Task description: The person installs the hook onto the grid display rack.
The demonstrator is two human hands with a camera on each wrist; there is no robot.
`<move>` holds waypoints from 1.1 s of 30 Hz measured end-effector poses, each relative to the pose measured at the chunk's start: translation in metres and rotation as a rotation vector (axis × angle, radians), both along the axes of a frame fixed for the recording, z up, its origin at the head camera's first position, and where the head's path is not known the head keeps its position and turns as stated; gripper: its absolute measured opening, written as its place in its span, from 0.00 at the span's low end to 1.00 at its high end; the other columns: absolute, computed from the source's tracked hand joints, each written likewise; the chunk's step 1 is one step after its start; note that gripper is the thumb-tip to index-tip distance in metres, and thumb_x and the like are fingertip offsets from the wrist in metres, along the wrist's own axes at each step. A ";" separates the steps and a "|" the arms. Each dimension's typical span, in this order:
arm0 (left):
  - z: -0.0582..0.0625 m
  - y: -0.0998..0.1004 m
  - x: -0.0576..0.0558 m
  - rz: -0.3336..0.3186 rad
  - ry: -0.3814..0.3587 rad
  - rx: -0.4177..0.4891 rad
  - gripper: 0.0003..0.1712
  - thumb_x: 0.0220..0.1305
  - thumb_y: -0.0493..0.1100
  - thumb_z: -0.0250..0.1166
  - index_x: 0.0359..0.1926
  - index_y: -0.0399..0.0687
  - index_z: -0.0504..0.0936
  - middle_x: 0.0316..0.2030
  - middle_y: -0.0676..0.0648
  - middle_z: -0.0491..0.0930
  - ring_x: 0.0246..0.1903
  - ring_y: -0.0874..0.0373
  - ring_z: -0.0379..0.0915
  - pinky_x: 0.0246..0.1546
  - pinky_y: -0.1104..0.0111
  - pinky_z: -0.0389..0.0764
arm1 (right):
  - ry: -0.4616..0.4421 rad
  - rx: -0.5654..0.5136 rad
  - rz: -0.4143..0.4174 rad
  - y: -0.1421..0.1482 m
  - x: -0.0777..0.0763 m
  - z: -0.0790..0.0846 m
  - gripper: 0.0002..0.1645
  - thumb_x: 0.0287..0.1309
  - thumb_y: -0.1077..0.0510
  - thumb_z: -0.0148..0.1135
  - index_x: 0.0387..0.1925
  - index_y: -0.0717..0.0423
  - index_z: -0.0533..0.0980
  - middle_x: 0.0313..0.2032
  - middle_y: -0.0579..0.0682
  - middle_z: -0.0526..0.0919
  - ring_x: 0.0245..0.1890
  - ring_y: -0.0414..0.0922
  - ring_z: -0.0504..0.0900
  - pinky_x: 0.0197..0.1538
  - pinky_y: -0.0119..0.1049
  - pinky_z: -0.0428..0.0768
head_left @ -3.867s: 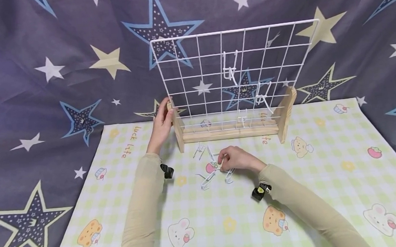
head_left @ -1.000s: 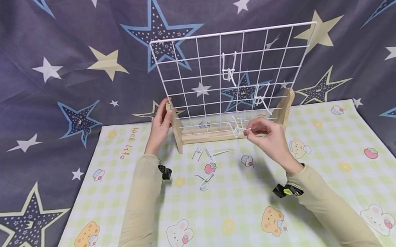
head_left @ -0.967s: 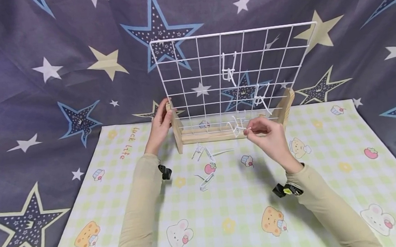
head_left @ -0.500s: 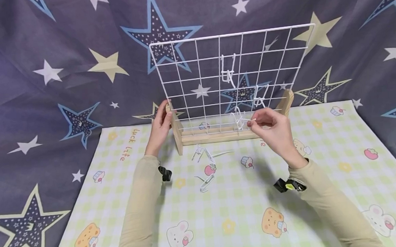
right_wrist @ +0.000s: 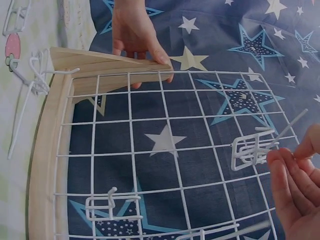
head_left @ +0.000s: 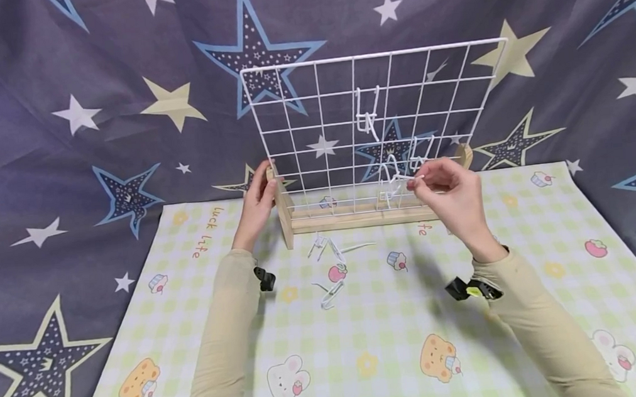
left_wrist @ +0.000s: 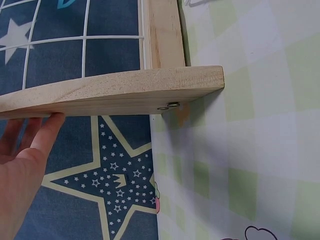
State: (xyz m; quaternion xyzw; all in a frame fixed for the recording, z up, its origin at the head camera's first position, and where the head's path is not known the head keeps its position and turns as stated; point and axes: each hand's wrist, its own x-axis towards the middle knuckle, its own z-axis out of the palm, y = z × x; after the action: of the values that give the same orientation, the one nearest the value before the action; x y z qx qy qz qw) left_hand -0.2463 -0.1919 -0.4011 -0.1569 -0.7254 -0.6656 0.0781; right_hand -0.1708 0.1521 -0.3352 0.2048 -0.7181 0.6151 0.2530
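Observation:
A white wire grid stands upright in a wooden base. My left hand holds the wooden left side panel, thumb in front and fingers behind. My right hand pinches the rod of a white wire hook between thumb and fingertips; it overlaps the grid's lower right part in the head view. Three similar hooks hang on the grid: an upper hook, a right hook partly behind my right hand, and a low hook.
Several loose white hooks lie on the green checked tablecloth in front of the base. The right side panel is mostly hidden by my right hand. A dark star-patterned cloth hangs behind the grid.
My right hand has picked up a hook from the loose ones and carried it to the grid. Over the last second it has risen and shifted right. My left hand stays put.

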 end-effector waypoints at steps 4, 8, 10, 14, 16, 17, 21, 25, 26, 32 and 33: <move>0.000 -0.001 0.000 -0.004 -0.002 0.000 0.29 0.76 0.38 0.47 0.73 0.41 0.54 0.59 0.24 0.67 0.57 0.38 0.67 0.56 0.43 0.70 | 0.038 -0.042 -0.001 0.004 -0.006 -0.001 0.04 0.51 0.79 0.57 0.31 0.75 0.76 0.27 0.60 0.85 0.27 0.39 0.85 0.33 0.27 0.82; 0.001 -0.001 0.001 -0.011 -0.002 0.000 0.29 0.76 0.38 0.47 0.74 0.41 0.53 0.61 0.25 0.65 0.60 0.33 0.63 0.56 0.42 0.69 | 0.056 -0.114 0.006 0.010 -0.009 0.003 0.04 0.50 0.79 0.56 0.31 0.78 0.74 0.26 0.53 0.85 0.27 0.40 0.85 0.32 0.26 0.82; 0.001 -0.001 0.002 -0.012 -0.003 -0.003 0.29 0.76 0.37 0.46 0.74 0.40 0.52 0.61 0.25 0.64 0.60 0.31 0.61 0.56 0.43 0.69 | 0.069 -0.131 -0.002 0.013 -0.010 0.005 0.03 0.50 0.80 0.56 0.30 0.80 0.74 0.26 0.51 0.86 0.26 0.40 0.85 0.32 0.26 0.82; 0.001 -0.001 0.002 -0.016 -0.001 0.003 0.29 0.76 0.37 0.46 0.74 0.39 0.52 0.61 0.23 0.63 0.60 0.28 0.60 0.56 0.42 0.69 | 0.093 -0.134 -0.037 0.021 -0.012 0.011 0.03 0.51 0.78 0.56 0.30 0.79 0.74 0.25 0.50 0.86 0.26 0.40 0.85 0.32 0.26 0.82; 0.001 -0.002 0.002 -0.022 -0.001 0.009 0.29 0.76 0.37 0.46 0.73 0.39 0.52 0.60 0.22 0.64 0.60 0.28 0.60 0.56 0.42 0.68 | 0.096 -0.155 -0.044 0.025 -0.014 0.014 0.03 0.51 0.78 0.56 0.30 0.78 0.75 0.25 0.51 0.86 0.26 0.41 0.85 0.33 0.26 0.82; 0.001 -0.002 0.002 -0.026 0.001 0.013 0.29 0.76 0.37 0.46 0.73 0.39 0.52 0.59 0.22 0.64 0.60 0.28 0.60 0.56 0.41 0.68 | 0.101 -0.161 -0.054 0.027 -0.015 0.016 0.03 0.52 0.78 0.56 0.30 0.78 0.75 0.25 0.51 0.85 0.26 0.41 0.85 0.33 0.26 0.82; 0.001 -0.002 0.002 -0.030 0.004 0.011 0.29 0.76 0.37 0.46 0.73 0.40 0.53 0.59 0.22 0.64 0.60 0.29 0.61 0.57 0.40 0.67 | 0.128 -0.165 -0.107 0.031 -0.017 0.028 0.04 0.53 0.77 0.56 0.30 0.81 0.74 0.25 0.53 0.85 0.26 0.41 0.84 0.34 0.26 0.82; 0.002 -0.002 0.003 -0.020 -0.008 -0.012 0.29 0.76 0.38 0.46 0.74 0.42 0.52 0.60 0.23 0.64 0.61 0.32 0.61 0.58 0.44 0.68 | 0.156 -0.182 -0.160 0.033 -0.016 0.041 0.04 0.53 0.76 0.55 0.28 0.79 0.75 0.24 0.54 0.85 0.24 0.40 0.84 0.34 0.26 0.81; 0.002 -0.001 0.002 -0.018 -0.010 -0.015 0.29 0.76 0.38 0.46 0.74 0.42 0.52 0.61 0.23 0.64 0.61 0.32 0.61 0.58 0.46 0.69 | 0.160 -0.192 -0.168 0.034 -0.017 0.043 0.04 0.53 0.76 0.55 0.28 0.77 0.75 0.23 0.54 0.85 0.24 0.41 0.84 0.34 0.26 0.81; 0.004 0.000 0.003 -0.006 -0.008 -0.026 0.29 0.76 0.38 0.46 0.74 0.42 0.52 0.60 0.25 0.66 0.60 0.34 0.64 0.57 0.49 0.72 | 0.143 -0.147 -0.272 0.041 -0.024 0.050 0.05 0.54 0.73 0.57 0.29 0.76 0.76 0.24 0.52 0.85 0.25 0.40 0.84 0.34 0.26 0.80; 0.004 0.000 0.004 -0.005 -0.008 -0.027 0.29 0.76 0.38 0.46 0.74 0.42 0.52 0.60 0.26 0.67 0.60 0.34 0.64 0.57 0.48 0.72 | 0.136 -0.143 -0.286 0.042 -0.025 0.051 0.05 0.54 0.72 0.57 0.29 0.76 0.76 0.24 0.51 0.85 0.25 0.40 0.83 0.34 0.25 0.80</move>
State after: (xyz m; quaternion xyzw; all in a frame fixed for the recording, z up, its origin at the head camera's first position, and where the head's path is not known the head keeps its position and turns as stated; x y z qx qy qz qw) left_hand -0.2424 -0.1921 -0.3974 -0.1571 -0.7342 -0.6566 0.0717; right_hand -0.1960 0.1938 -0.2842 0.1233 -0.6755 0.6070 0.4000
